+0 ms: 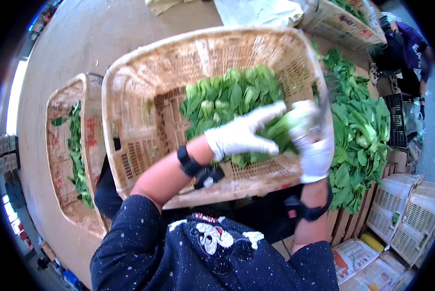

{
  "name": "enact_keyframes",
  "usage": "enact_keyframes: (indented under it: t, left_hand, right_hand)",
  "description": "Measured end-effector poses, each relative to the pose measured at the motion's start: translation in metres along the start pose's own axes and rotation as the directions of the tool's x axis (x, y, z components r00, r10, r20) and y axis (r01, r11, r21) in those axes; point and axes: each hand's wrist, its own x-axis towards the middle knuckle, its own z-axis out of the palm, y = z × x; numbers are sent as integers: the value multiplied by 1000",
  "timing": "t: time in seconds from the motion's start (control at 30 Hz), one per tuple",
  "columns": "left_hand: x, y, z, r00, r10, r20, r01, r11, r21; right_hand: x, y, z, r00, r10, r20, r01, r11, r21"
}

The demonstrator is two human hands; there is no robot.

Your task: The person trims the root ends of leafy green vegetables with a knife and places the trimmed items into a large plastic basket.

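Note:
A bok choy (297, 120) is over the right part of the large crate, its pale base toward my right hand (313, 153), which is closed around it. A thin dark blade-like shape (323, 92) beside that hand is smeared by motion; its kind is unclear. My left hand (244, 133) is open, fingers and thumb stretched apart at the leafy end of the bok choy. Both hands wear white gloves. Below them, rows of bok choy (234, 92) lie packed in the large stained plastic crate (178, 58), bases toward its far side.
To the left stands a smaller crate (64, 194) with some leafy greens (75, 150). A big pile of bok choy (355, 131) lies just right of the large crate. Pale crates (411, 218) sit at lower right, another crate (341, 24) at far right. A person (411, 46) is beyond.

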Motion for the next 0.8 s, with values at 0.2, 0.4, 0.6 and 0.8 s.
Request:
enact_keyframes:
  t: [0.2, 0.4, 0.6, 0.8]
  left_hand:
    - [-49, -127, -144, 668, -482, -566, 583, 812, -3]
    - [-138, -314, -85, -234, -972, -1, 913, -219, -343]
    - [-152, -319, -76, 0, -993, -121, 829, 68, -555]
    - [-139, -165, -104, 326, -934, 146, 757, 165, -632]
  right_hand:
    - [45, 15, -170, 527, 275, -804, -198, 960, 199]
    - [40, 34, -197, 499, 132, -857, 19, 986, 164]
    - [50, 8, -137, 771, 159, -617, -74, 984, 161]
    - [48, -4, -97, 821, 170, -545, -93, 982, 167]
